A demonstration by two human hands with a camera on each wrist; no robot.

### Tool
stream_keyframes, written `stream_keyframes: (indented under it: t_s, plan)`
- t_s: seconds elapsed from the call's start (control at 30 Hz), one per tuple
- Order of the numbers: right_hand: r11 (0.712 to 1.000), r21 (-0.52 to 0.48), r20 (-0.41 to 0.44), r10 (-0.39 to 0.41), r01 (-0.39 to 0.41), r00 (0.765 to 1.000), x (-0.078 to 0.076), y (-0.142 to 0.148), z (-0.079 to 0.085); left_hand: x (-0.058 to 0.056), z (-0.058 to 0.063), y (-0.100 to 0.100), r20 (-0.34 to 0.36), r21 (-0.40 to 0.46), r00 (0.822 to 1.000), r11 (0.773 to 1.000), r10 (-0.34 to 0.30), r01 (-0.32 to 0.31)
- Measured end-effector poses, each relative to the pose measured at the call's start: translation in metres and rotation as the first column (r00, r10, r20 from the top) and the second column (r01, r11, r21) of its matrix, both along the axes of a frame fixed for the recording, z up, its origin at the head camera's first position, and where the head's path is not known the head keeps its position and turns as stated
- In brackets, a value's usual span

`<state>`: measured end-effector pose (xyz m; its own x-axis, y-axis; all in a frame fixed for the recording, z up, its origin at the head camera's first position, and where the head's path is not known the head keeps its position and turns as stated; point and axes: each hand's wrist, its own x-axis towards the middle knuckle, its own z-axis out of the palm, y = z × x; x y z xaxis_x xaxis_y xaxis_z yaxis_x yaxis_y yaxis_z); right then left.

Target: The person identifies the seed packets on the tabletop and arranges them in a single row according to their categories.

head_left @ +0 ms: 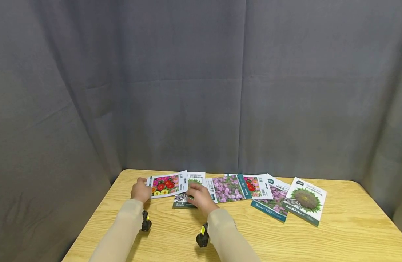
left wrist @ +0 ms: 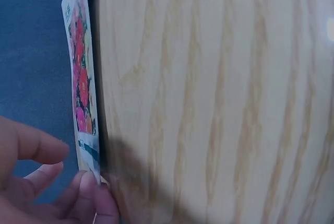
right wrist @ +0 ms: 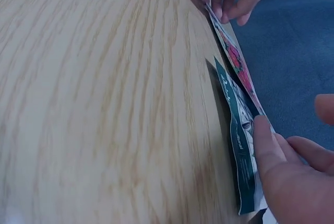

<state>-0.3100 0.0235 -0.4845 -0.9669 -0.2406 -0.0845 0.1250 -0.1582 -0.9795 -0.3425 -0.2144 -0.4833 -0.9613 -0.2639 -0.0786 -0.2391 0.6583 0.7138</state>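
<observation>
My left hand [head_left: 140, 190] pinches the left end of a flower seed packet [head_left: 166, 185] with red, pink and yellow blooms. In the left wrist view, thumb and fingers meet at that packet's [left wrist: 82, 83] near end. My right hand [head_left: 201, 197] lies over a sunflower seed packet [head_left: 184, 202], partly covering it. Its extended fingertips touch that packet's [right wrist: 240, 130] face in the right wrist view. The red-flower packet's right end overlaps the sunflower packet. Just right of my right hand is a purple-flower seed packet [head_left: 228, 189].
Further right, another red-flower packet [head_left: 258, 186] lies partly under the purple one. Beside it, a second purple-flower packet [head_left: 269, 209] is overlapped by another sunflower packet [head_left: 305, 200]. Grey curtains [head_left: 187, 109] hang behind and beside the wooden table [head_left: 345, 233].
</observation>
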Motion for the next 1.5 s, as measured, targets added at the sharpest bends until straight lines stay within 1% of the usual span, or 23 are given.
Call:
stream_keyframes:
  t_s: [0.13, 0.23, 0.3, 0.4, 0.5, 0.57, 0.63, 0.73, 0.97, 1.07, 1.2, 1.27, 1.37, 1.47, 1.5]
  plan:
    - [0.999, -0.036, -0.024, 0.016, -0.017, 1.000, 0.000, 0.002, 0.000, 0.002, 0.001, -0.005, -0.043, 0.000, 0.999, 1.000, 0.014, -0.014]
    - [0.999, -0.055, -0.036, -0.006, 0.004, 0.999, 0.000, 0.004, 0.000, 0.003, 0.004, -0.007, -0.079, 0.001, 0.996, 1.000, 0.028, -0.028]
    - [0.997, -0.074, -0.023, -0.035, 0.034, 0.999, 0.000, 0.005, 0.000, 0.002, 0.004, -0.009, -0.098, 0.012, 0.995, 0.999, 0.033, -0.032]
    - [0.991, -0.105, 0.007, -0.079, 0.079, 0.997, 0.001, 0.005, -0.002, 0.002, 0.002, -0.013, -0.108, 0.060, 0.993, 0.997, 0.051, -0.045]
    - [0.984, -0.128, 0.022, -0.119, 0.121, 0.993, 0.003, 0.004, -0.004, 0.003, -0.002, -0.016, -0.077, 0.169, 0.995, 0.984, 0.062, -0.049]
    - [0.980, -0.130, 0.020, -0.147, 0.148, 0.989, 0.004, 0.005, -0.006, 0.006, -0.003, -0.017, -0.044, 0.271, 0.997, 0.962, 0.056, -0.042]
    - [0.973, -0.143, 0.029, -0.181, 0.183, 0.983, 0.004, 0.005, -0.007, 0.010, -0.003, -0.016, -0.007, 0.366, 0.999, 0.930, 0.034, -0.029]
    - [0.959, -0.178, 0.055, -0.216, 0.223, 0.975, 0.004, 0.006, -0.007, 0.019, -0.001, -0.016, 0.025, 0.460, 1.000, 0.888, -0.006, -0.007]
    - [0.921, -0.271, 0.084, -0.268, 0.281, 0.960, 0.011, -0.001, -0.008, 0.045, 0.003, -0.019, 0.023, 0.552, 0.995, 0.831, -0.093, 0.065]
    - [0.905, -0.313, 0.106, -0.269, 0.289, 0.957, 0.015, -0.006, -0.011, 0.057, 0.002, -0.018, 0.036, 0.573, 0.992, 0.816, -0.119, 0.077]
    - [0.912, -0.317, 0.112, -0.235, 0.259, 0.965, 0.022, -0.012, -0.015, 0.071, -0.002, -0.012, 0.054, 0.618, 0.990, 0.784, -0.128, 0.068]
    - [0.920, -0.307, 0.105, -0.222, 0.244, 0.969, 0.026, -0.015, -0.016, 0.077, -0.003, -0.008, 0.056, 0.656, 0.991, 0.753, -0.118, 0.053]
    - [0.926, -0.297, 0.102, -0.212, 0.233, 0.972, 0.032, -0.018, -0.016, 0.086, -0.006, -0.001, 0.058, 0.712, 0.993, 0.701, -0.104, 0.032]
    - [0.930, -0.288, 0.104, -0.205, 0.227, 0.973, 0.035, -0.019, -0.017, 0.093, -0.008, 0.006, 0.059, 0.759, 0.994, 0.650, -0.093, 0.016]
    - [0.933, -0.281, 0.106, -0.204, 0.226, 0.973, 0.036, -0.020, -0.018, 0.095, -0.009, 0.008, 0.060, 0.770, 0.994, 0.637, -0.090, 0.011]
